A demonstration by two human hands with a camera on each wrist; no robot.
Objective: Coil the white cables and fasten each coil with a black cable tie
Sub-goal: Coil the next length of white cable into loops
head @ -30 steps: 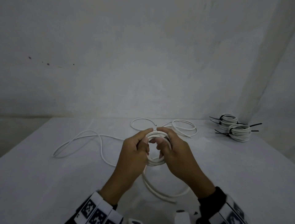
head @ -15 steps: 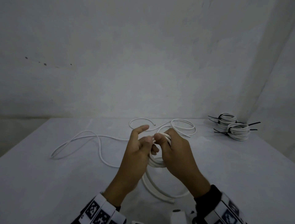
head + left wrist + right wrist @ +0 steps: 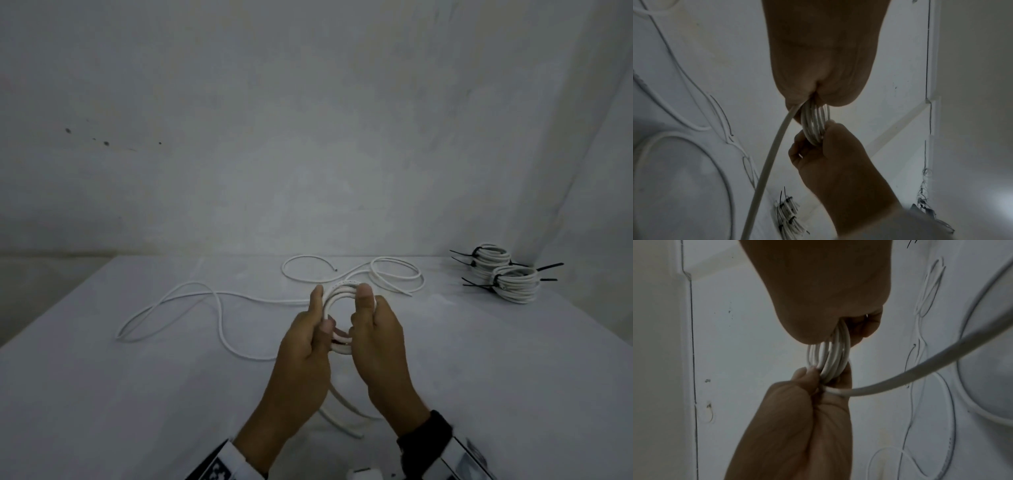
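Currently both hands, left hand (image 3: pixel 305 346) and right hand (image 3: pixel 378 329), are pinching the coil (image 3: pixel 337 298) mid-winding; next, loose cable (image 3: pixel 219 308) left of it needs drawing in.

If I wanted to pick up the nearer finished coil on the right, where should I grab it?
Judging by its pose, pinch the nearer tied white cable coil across its bundled ring from above, on the side away from the black cable tie. It lies flat on the white table, and the tie tails stick outward.
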